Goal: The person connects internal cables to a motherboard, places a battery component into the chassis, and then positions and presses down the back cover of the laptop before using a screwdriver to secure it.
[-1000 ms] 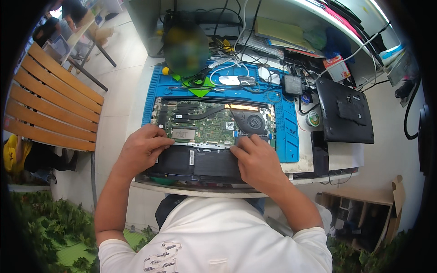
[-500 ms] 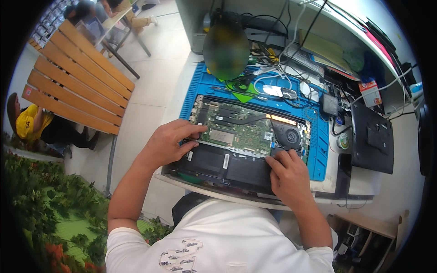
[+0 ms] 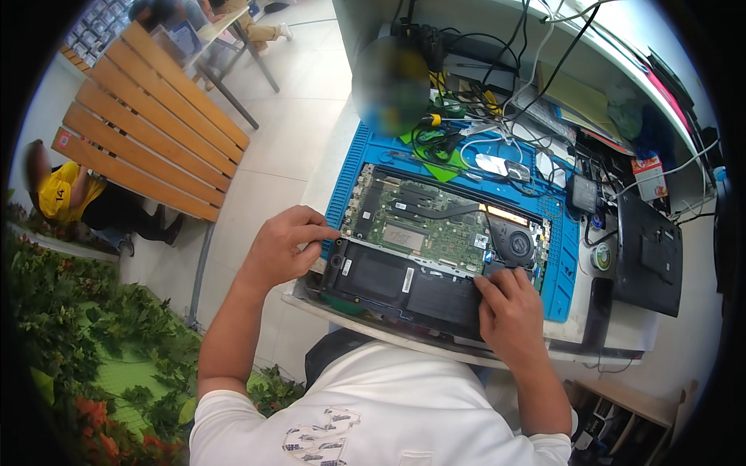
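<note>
An opened laptop (image 3: 435, 225) lies on a blue work mat (image 3: 571, 264), its green circuit board (image 3: 454, 233) and round black fan (image 3: 516, 243) exposed. Along its near side is the black battery (image 3: 381, 276). My left hand (image 3: 287, 245) is at the laptop's left edge, index finger stretched to the rim and thumb apart from it, holding nothing visible. Below the fan, my right hand (image 3: 513, 314) has its fingers bent and closed together at the battery's upper edge. Whatever lies between those fingertips is hidden.
Tangled cables (image 3: 497, 128) and a green piece (image 3: 443, 171) lie behind the laptop. At right are a black-backed screen (image 3: 649, 245), a dark phone (image 3: 597, 311) and a small round tin (image 3: 600, 256). A wooden slatted bench (image 3: 155, 124) and a seated person (image 3: 66, 194) are far left.
My left hand has drawn left, off the circuit board to the laptop's edge. My right hand stays near the battery's edge below the fan. The whole view has shifted slightly.
</note>
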Demonstrator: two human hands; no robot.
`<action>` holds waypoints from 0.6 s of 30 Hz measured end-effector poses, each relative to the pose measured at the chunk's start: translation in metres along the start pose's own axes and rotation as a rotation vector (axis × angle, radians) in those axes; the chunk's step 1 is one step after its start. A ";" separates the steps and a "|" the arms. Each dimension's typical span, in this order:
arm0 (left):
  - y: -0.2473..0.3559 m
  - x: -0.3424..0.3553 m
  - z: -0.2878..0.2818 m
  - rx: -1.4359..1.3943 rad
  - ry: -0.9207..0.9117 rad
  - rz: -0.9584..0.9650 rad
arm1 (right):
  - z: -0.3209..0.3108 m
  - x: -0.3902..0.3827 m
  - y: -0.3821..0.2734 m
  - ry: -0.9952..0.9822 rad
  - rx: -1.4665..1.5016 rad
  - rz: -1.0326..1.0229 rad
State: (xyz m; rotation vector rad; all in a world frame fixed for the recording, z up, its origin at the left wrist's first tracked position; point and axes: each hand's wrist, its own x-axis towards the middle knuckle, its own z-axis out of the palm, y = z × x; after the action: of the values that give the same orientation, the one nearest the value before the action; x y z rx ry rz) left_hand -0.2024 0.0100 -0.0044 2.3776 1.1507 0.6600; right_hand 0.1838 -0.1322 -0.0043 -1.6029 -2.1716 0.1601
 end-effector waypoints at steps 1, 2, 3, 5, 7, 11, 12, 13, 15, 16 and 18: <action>0.000 -0.002 0.001 0.013 -0.002 0.015 | 0.000 0.000 -0.001 0.006 0.008 0.004; 0.000 -0.005 0.005 0.038 0.011 0.024 | 0.000 0.001 -0.002 0.011 0.013 0.008; 0.000 -0.009 0.009 0.063 0.024 0.034 | 0.000 0.002 -0.003 0.017 0.019 0.012; 0.003 -0.010 0.012 0.123 0.035 0.066 | 0.001 0.001 -0.003 0.019 0.010 0.012; 0.011 -0.007 0.010 0.193 0.032 0.114 | 0.002 0.001 -0.004 0.020 0.001 0.015; 0.039 0.003 0.023 0.121 0.084 0.159 | 0.002 0.002 -0.006 0.039 -0.015 -0.001; 0.046 0.005 0.029 0.123 0.072 0.184 | 0.002 0.002 -0.006 0.046 -0.021 -0.006; 0.052 0.007 0.033 0.124 0.060 0.210 | 0.003 0.003 -0.006 0.047 -0.024 -0.013; 0.062 0.010 0.046 0.122 0.043 0.275 | 0.003 0.003 -0.005 0.039 -0.041 -0.015; 0.067 0.011 0.052 0.120 0.035 0.309 | 0.003 0.002 -0.005 0.038 -0.048 -0.014; 0.081 0.012 0.058 0.124 -0.009 0.320 | 0.005 0.000 -0.005 0.042 -0.053 -0.018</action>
State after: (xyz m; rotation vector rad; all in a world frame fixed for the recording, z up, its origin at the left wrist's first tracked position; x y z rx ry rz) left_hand -0.1132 -0.0356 -0.0032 2.6978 0.8346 0.6947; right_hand 0.1777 -0.1328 -0.0069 -1.6007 -2.1751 0.0633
